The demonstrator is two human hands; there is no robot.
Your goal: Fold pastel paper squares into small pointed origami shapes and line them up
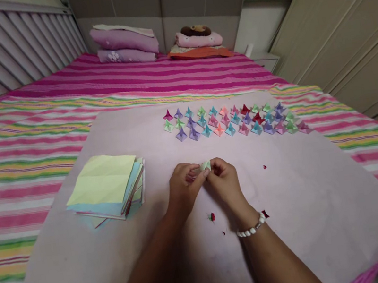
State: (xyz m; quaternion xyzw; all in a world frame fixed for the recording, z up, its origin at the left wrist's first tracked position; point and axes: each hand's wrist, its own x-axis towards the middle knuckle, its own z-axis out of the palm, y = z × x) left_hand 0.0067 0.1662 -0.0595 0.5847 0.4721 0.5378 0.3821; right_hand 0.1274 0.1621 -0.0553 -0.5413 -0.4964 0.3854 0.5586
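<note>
My left hand [185,184] and right hand [225,179] both pinch one pale-green folded paper [206,164], nearer me than the coloured paper shapes [225,120].

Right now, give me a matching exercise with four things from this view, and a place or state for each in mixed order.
Things:
1. Stack
2. Bracelet
3. Green piece
4. Folded shapes

Places or states:
A. Held in the fingers
B. In three rows
C. Topped with yellow
D. Around the right wrist

Pairs: 1-C, 2-D, 3-A, 4-B.
</note>
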